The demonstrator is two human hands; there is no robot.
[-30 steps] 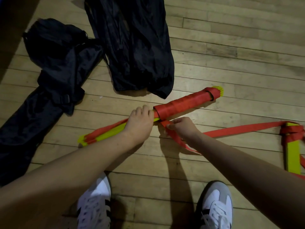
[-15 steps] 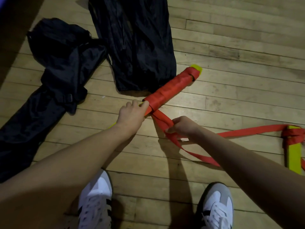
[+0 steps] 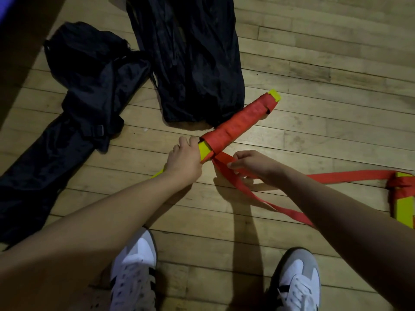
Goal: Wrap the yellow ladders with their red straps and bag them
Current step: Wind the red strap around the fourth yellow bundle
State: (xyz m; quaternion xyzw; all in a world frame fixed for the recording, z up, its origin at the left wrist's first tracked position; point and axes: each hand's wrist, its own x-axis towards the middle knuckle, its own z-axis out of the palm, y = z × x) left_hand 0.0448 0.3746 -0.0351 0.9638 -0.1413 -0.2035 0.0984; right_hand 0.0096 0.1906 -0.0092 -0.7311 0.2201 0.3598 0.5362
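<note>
We have the ladder (image 3: 238, 124) bundle lifted just off the floor (image 3: 325, 70), running from about 7 o'clock up to 1 o'clock across the middle of the view, its upper half bound in red and yellow showing at the tip and at the bare lower part. Our left hand (image 3: 184, 160) is curled round the bare yellow stretch just below the last turn, and our right hand (image 3: 249, 163) pinches the strap (image 3: 226, 167) right where it leaves the bundle. The main risk, as we judge it, is slack: the strap hangs in a loose loop toward 4 o'clock and trails away to a second ladder (image 3: 403, 198) at 3 o'clock, so if we pull a turn without keeping tension the earlier coils could loosen and slide toward the tip. The trailing length looks doubled, and a twist in it would lay a lumpy turn. That far ladder appears tied to the same strap; hauling hard might drag it across the boards or snag it. Our left grip sits touching the wrap edge, so the next turn could trap our fingers. The two bags (image 3: 193, 59) lie at 11 and 12 o'clock, near the tip, and a bulky wrap may not slide in.
</note>
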